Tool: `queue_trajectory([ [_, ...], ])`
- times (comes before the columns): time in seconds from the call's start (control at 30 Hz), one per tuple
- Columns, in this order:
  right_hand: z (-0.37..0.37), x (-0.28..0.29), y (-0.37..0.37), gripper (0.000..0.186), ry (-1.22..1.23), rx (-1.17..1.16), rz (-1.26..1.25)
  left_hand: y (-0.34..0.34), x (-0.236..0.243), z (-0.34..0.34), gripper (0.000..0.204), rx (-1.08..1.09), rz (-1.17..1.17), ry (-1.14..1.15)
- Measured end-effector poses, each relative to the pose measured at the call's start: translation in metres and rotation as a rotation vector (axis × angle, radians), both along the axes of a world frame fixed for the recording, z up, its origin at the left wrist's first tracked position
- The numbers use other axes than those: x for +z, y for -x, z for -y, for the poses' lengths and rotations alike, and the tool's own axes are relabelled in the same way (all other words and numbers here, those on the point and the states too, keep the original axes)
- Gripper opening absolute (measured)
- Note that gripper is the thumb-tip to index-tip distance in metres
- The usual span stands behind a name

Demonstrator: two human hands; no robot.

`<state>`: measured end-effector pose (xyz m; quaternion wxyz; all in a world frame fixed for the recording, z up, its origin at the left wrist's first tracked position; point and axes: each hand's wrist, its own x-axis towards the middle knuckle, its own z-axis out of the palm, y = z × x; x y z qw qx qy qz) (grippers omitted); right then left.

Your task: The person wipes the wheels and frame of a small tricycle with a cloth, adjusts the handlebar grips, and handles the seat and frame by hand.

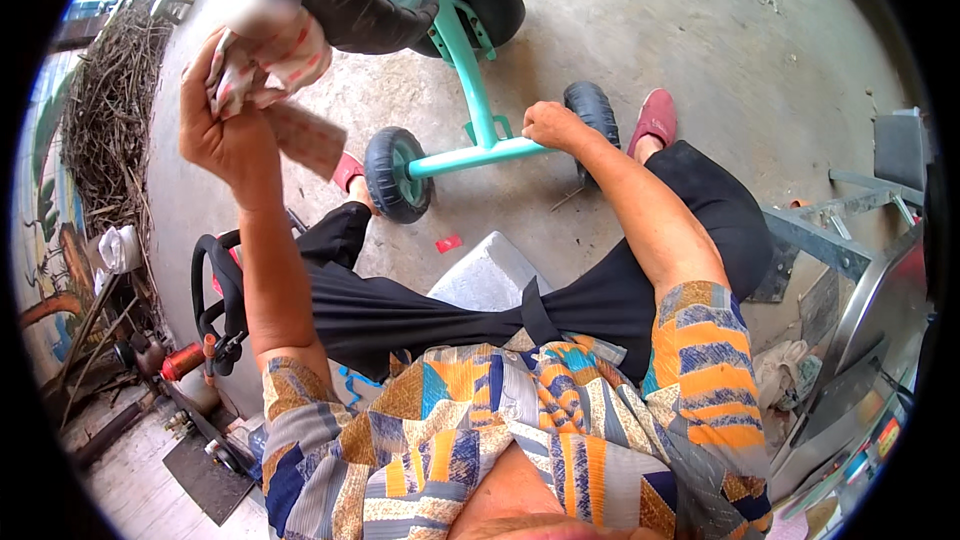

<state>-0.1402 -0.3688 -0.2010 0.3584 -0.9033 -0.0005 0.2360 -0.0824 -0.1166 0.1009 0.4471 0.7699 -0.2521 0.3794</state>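
Sat over a small trike (470,110) on the concrete floor (700,30), mid-wipe by the look of it. Left hand (225,130) raised and closed around a bunched red-and-white rag (270,65), pressed against the black seat (365,5) at the top of the view. Right hand (550,125) curled shut on the teal rear axle bar (470,155), apparently steadying it.

Judged as partway through: rag at the seat only, frame and wheels not yet touched by it. Hard to tell how clean the seat was, part of it being blurred.

Trike lay close in front of the knees, between the two red shoes (655,118). Teal tube frame ran from the seat down to the axle bar, glossy, no obvious dirt. Two small black rear wheels: left wheel (398,175) with a teal hub, right wheel (592,110) half hidden behind the wrist. Grey block (485,275) under the legs; pile of dry sticks (110,110) well apart at left.
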Motion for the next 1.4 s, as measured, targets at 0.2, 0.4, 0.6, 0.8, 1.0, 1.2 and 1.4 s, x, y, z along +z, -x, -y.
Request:
queue_trajectory([
  [0.2,-0.041,-0.038,-0.023,0.034,-0.138,-0.339,0.034,-0.039,0.075,0.029,0.028,-0.056,0.071,-0.237],
  [0.4,-0.066,-0.023,-0.041,0.055,-0.256,-0.415,-0.068,-0.158,0.075,0.002,0.03,-0.204,-0.621,-0.124],
  [0.6,-0.058,-0.019,-0.079,0.05,-0.333,-0.448,-0.095,-0.174,0.078,0.017,0.031,-0.241,-0.683,-0.184],
  [0.8,-0.072,-0.05,-0.104,0.047,-0.667,-0.645,-0.057,-0.201,0.024,-0.027,0.033,-0.045,-0.842,0.418],
  [1.0,-0.098,-0.082,-0.109,0.046,-0.899,-0.806,0.066,-0.152,-0.011,-0.017,0.029,-0.381,-0.527,0.47],
  [1.2,-0.088,-0.08,-0.107,0.029,-1.112,-0.775,-0.254,-0.132,0.097,0.033,0.035,-0.326,-0.451,-0.282],
  [1.4,-0.103,-0.068,-0.107,0.018,-1.0,-0.861,-0.159,-0.146,0.099,0.019,0.034,-0.33,-0.519,-0.503],
])
